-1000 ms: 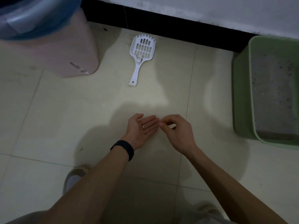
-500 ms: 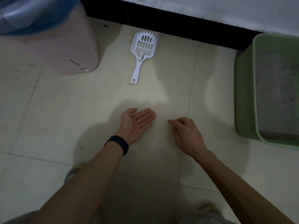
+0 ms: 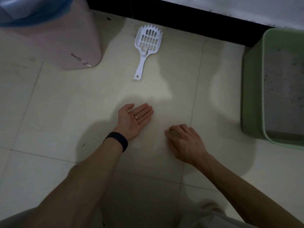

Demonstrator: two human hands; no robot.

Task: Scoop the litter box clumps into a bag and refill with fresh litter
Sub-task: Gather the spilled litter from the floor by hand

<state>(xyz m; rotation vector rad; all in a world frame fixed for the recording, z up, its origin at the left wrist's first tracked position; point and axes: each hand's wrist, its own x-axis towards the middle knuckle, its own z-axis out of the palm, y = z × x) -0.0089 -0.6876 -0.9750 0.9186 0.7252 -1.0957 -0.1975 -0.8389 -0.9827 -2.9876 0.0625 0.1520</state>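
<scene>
Tiled floor (image 3: 65, 112), dim light, black skirting (image 3: 181, 15) along the far wall. White slotted scoop (image 3: 148, 45) lies flat on the floor ahead of both hands, touched by neither. Its long axis runs roughly away from the person: toothed head up by the skirting, handle end pointing back this way and tipped slightly left. Green litter box (image 3: 251, 96) sits on the floor at far right with grey litter (image 3: 283, 96) inside; I can't pick out clumps at this light level. Pink bin (image 3: 49, 38) at top left, lined with a blue bag (image 3: 24, 14), well apart from the box with the scoop between them. Left hand (image 3: 134, 119) is palm up just above the floor, fingers straight and together, grip apart and holding nothing I can make out; there's a ring on one finger and a black wristband (image 3: 117, 140). Right hand (image 3: 184, 142) is knuckles up, fingers curled down with the tips at the floor. Can't tell whether that grip is pinched on a stray grain or empty, as the fingertips are hidden under the hand. Key relation: the handle end is almost straight ahead of the left hand, so left is the nearer one and the handle already points at it. The right hand is off to the side of that line but nearer the box. My read: scooping not started, and the next step is taking the scoop by its handle and swinging right to the box
</scene>
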